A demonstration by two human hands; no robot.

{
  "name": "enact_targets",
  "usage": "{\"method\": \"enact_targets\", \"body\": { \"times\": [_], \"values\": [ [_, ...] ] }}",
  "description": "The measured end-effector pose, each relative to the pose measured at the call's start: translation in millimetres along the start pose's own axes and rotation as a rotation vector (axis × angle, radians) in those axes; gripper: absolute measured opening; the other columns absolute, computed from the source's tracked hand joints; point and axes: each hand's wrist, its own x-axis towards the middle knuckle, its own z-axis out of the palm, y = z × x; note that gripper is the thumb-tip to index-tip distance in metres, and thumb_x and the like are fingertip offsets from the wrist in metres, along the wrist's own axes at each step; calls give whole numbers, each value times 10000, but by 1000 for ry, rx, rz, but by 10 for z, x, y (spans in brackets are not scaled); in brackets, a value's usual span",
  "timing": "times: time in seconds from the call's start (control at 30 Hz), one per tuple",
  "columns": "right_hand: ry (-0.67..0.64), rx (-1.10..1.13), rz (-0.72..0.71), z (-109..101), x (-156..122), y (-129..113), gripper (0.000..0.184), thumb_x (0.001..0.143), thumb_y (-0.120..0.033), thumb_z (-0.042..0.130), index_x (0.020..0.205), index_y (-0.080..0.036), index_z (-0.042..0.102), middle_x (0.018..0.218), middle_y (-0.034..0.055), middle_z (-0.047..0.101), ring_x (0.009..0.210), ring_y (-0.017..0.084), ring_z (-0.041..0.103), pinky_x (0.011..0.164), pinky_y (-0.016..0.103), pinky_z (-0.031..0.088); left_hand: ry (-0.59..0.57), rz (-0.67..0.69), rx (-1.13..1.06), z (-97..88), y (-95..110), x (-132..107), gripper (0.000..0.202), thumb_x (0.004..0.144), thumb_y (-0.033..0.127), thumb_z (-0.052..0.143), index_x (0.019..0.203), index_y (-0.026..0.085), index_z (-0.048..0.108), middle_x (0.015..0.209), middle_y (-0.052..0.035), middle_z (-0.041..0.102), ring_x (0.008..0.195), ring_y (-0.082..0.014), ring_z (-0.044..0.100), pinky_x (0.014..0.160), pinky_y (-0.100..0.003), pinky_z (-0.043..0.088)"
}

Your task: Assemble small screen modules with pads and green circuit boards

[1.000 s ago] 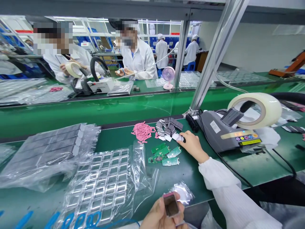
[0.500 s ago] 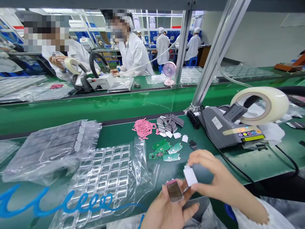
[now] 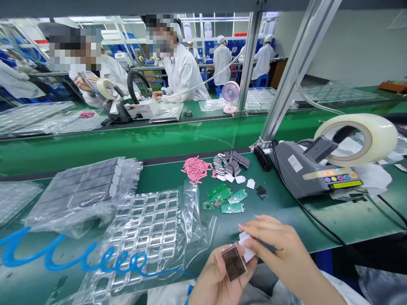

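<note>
- Fingers point(image 3: 258, 241) of the right hand point(image 3: 280, 250) are pinched narrow on a small white pad point(image 3: 247, 253). One second ago this hand was stretched out to the heap of white squares point(image 3: 231, 164) far up the desk point(image 3: 286, 214). Half a second ago it carried the pad in the air.
- The pad now touches the right edge of the pink-rimmed screen point(image 3: 233, 263); before, the two were apart.
- Left hand point(image 3: 216, 281): fingers closed round the screen from below, dark face up, low over the near edge of the desk. This hold is unchanged.
- Judgement: the fetching is done and the two pieces are being brought together. Whether the pad sticks or only rests against the screen, I cannot tell.
- Green boards point(image 3: 226, 200), pink strips point(image 3: 196, 168) and tape machine point(image 3: 305, 171) lie beyond the hands, as before.
</note>
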Motion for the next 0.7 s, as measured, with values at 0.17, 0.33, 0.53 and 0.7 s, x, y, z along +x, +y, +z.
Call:
{"method": "enact_targets", "body": {
  "times": [0.17, 0.33, 0.53, 0.7],
  "values": [
    [223, -187, -208, 28, -49, -94, 179, 895, -145, 501, 968, -192, 657, 881, 22, 725, 710, 138, 677, 722, 275, 537, -26, 0, 17, -3, 5, -19, 155, 737, 235, 706, 869, 163, 745, 943, -39, 769, 977, -154, 670, 975, -290, 470],
    [162, -38, -15, 30, -21, -117, 151, 882, -227, 543, 994, -199, 640, 814, 11, 708, 683, 131, 662, 606, 214, 546, -7, -23, 104, 96, 37, -7, 226, 668, 270, 761, 851, 139, 742, 908, -33, 767, 941, -147, 665, 942, -268, 477],
    [119, 93, -24, 29, 18, -125, 121, 886, -204, 556, 893, -211, 676, 797, -4, 717, 682, 122, 656, 639, 203, 543, 93, -81, 209, 238, 93, -21, 251, 580, 300, 810, 763, 139, 751, 819, -12, 725, 815, -108, 644, 791, -179, 472],
    [148, 165, -58, 71, 17, -97, 126, 842, -124, 575, 839, -220, 656, 783, -11, 717, 694, 127, 659, 628, 210, 546, 106, -85, 220, 218, 99, -21, 250, 580, 295, 814, 747, 121, 749, 797, -25, 729, 785, -105, 637, 763, -185, 468]
  ]
}}
